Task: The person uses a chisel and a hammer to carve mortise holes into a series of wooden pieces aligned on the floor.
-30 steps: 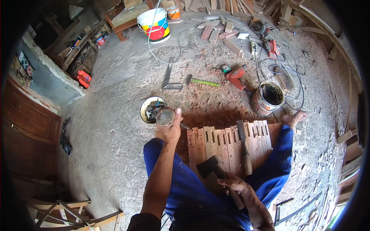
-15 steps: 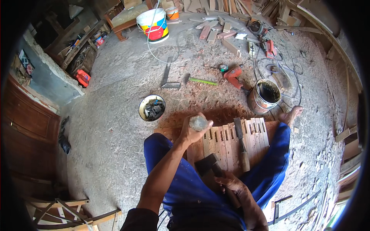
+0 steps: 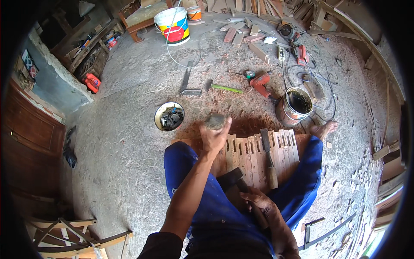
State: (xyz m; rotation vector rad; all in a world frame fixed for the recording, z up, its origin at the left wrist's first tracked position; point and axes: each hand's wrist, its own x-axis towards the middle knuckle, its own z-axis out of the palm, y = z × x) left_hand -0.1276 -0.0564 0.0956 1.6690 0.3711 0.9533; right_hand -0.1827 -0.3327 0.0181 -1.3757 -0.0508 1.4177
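Observation:
My left hand (image 3: 213,139) is closed around an upright tool with a worn round top (image 3: 214,121), over the far left end of grooved pale wooden strips (image 3: 244,157) between my legs; the tool's lower part is hidden. My right hand (image 3: 258,201) grips the handle of a dark-headed hammer (image 3: 229,177), held low by my thigh. A chisel (image 3: 271,172) with a wooden handle lies across the strips, which rest on a reddish board (image 3: 302,140).
Ahead lie a bowl of metal parts (image 3: 169,116), a square (image 3: 187,82), a green-handled hammer (image 3: 226,88), an orange drill (image 3: 261,85), a dark-filled bucket (image 3: 294,106) and cables. Further back are wood offcuts (image 3: 237,39) and a colourful bucket (image 3: 176,30). A wooden door (image 3: 32,129) stands left.
My left hand with its tool has moved rightward from beside the bowl to over the strips, then slightly back left. My right hand stays on the hammer.

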